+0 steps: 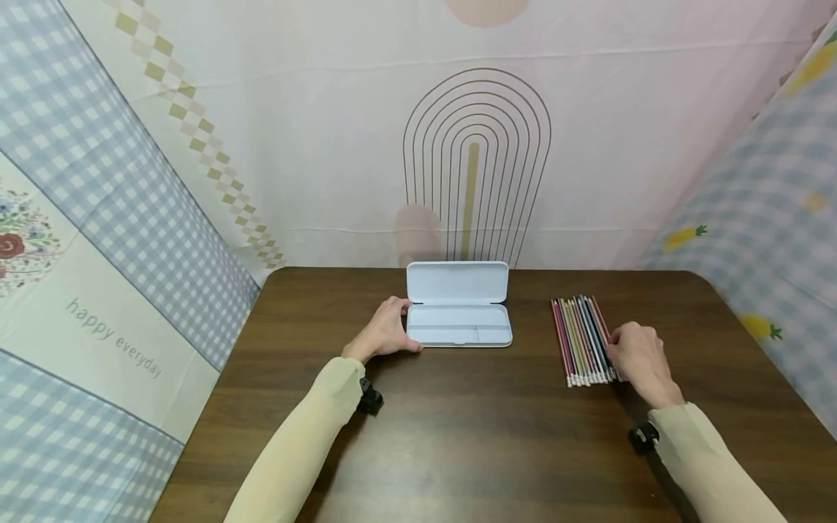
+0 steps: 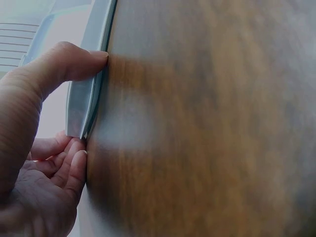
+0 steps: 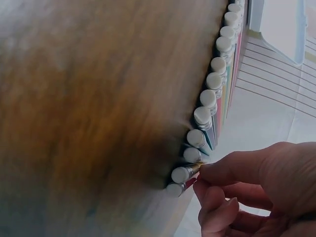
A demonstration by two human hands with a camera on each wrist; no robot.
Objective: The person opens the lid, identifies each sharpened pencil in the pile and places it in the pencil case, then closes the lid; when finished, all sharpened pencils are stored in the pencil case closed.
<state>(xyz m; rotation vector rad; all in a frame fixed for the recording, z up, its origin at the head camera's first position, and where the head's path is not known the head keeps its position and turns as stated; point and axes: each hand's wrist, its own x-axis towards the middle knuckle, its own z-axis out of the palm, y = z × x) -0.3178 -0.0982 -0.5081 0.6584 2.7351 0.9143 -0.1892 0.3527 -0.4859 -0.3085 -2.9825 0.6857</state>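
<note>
A pale blue pencil case [image 1: 445,335] lies on the table with its lid [image 1: 456,283] raised at the back. Its compartments look bare. My left hand [image 1: 387,333] holds the case at its left end; in the left wrist view the thumb [image 2: 81,61] presses the front edge and the fingers bend at the corner. To the right, a row of pencils [image 1: 578,341] lies side by side, white erasers toward me. My right hand [image 1: 641,357] is at the row's right edge, thumb and fingertips pinching a pencil [image 3: 181,174] near its eraser end.
The dark wooden table [image 1: 458,443] stands against a cloth backdrop [image 1: 327,145] with printed arches. Checked blue cloth [image 1: 85,181] hangs at the left, and more [image 1: 752,232] at the right. A gap of bare table separates case and pencils.
</note>
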